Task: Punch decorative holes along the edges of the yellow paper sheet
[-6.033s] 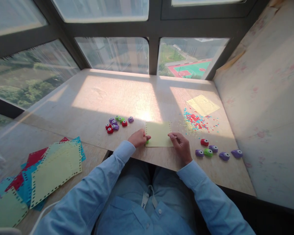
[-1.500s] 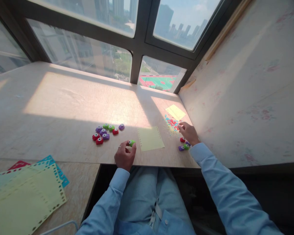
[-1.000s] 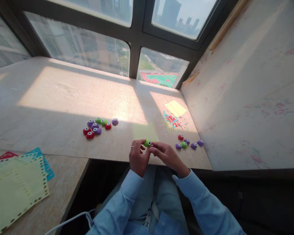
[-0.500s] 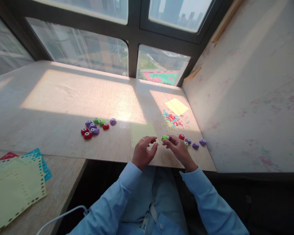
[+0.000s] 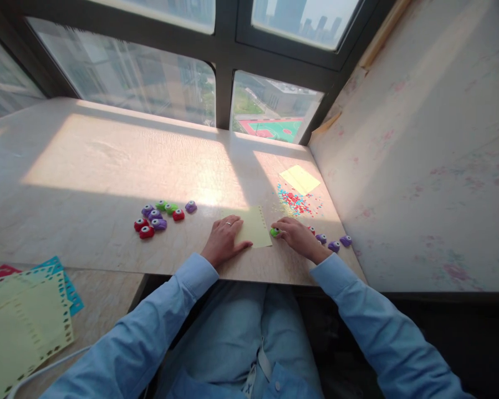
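Left hand (image 5: 224,239) lies flat, fingers spread, palm down on the near-left part of the yellow sheet (image 5: 253,230), pinning it to the table (image 5: 108,166); nothing is gripped. Right hand (image 5: 297,235) has its fingers closed around the green punch (image 5: 275,232), which sits at the sheet's right edge, near its front corner. The sheet lies close to the table's front edge, with a narrow strip of bare top before the drop to the lap. Right of the hand: a short row of loose punches (image 5: 335,244), then the wall (image 5: 419,138), so little room on that side. Behind the row, scattered confetti (image 5: 295,202) and a second yellow sheet (image 5: 300,179) in sunlight. Left of the sheet, a cluster of punches (image 5: 158,213), well apart from the left hand; beyond it a wide bare stretch runs to the window. Lower surface at far left holds a stack of punched sheets (image 5: 20,310). No readable writing or brand visible.
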`<state>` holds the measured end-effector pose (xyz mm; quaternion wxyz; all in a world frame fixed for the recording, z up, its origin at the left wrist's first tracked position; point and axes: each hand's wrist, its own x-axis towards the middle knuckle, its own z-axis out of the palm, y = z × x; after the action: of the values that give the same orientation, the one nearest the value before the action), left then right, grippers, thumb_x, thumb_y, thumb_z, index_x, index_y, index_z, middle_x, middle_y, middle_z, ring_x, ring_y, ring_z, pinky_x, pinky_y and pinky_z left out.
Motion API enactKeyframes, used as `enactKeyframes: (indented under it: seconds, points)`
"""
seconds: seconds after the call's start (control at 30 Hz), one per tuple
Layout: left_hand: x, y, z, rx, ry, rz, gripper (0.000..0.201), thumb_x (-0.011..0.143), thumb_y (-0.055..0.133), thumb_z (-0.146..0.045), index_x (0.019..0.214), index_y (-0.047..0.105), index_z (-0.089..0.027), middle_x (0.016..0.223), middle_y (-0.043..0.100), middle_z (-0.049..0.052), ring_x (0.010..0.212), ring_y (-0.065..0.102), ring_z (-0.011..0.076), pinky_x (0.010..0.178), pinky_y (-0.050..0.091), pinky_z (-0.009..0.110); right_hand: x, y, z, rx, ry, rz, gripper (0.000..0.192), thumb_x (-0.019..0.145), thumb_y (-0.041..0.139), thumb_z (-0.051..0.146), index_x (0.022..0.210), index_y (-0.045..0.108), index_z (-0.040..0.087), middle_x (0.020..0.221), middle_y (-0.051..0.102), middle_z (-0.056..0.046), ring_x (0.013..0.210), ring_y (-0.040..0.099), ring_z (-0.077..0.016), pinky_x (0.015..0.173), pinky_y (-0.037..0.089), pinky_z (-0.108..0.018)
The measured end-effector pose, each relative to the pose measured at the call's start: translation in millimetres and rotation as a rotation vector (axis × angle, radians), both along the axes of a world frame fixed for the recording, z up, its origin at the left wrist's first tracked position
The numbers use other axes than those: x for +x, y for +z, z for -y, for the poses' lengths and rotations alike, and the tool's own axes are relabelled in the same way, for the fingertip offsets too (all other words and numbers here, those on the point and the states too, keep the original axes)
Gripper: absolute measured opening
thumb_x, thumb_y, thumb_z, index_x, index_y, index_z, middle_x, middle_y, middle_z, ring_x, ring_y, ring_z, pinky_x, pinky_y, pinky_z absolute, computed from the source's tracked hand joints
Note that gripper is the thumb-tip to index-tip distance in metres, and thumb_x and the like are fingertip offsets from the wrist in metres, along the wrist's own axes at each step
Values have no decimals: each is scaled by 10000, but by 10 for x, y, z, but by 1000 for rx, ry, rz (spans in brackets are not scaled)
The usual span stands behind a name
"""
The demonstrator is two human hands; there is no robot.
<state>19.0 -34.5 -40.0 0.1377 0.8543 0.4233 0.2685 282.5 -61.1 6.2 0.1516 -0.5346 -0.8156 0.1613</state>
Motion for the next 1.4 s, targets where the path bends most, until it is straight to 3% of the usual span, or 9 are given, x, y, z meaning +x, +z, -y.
enactKeyframes:
  seconds: [0.37,0.73,1.4]
  points:
    - [11,20,11,25,6,-15,409,806,697,-483,1101,655,-203,1273,636,150,1213,556,326,971,424,477,13,-70,-110,-2,-26,-111,345,823,568,64,1100,715,207,1089,690,-87,987,650,-206,907,503,-345]
    - [-43,36,51,46,-71,-67,433,858,628,-499,1143,643,-173,1315,610,169,1264,528,323,1025,420,490,94,-129,-166,29,4,-195,344,833,579,85,1099,730,243,1057,708,-70,980,662,-209,909,521,-362]
    - [-54,44,57,63,-80,-79,437,875,606,-498,1147,643,-158,1310,608,176,1256,530,328,1023,427,492,34,-122,-116,3,65,-111,372,821,579,57,1120,721,226,1062,673,-87,978,647,-215,896,514,-364]
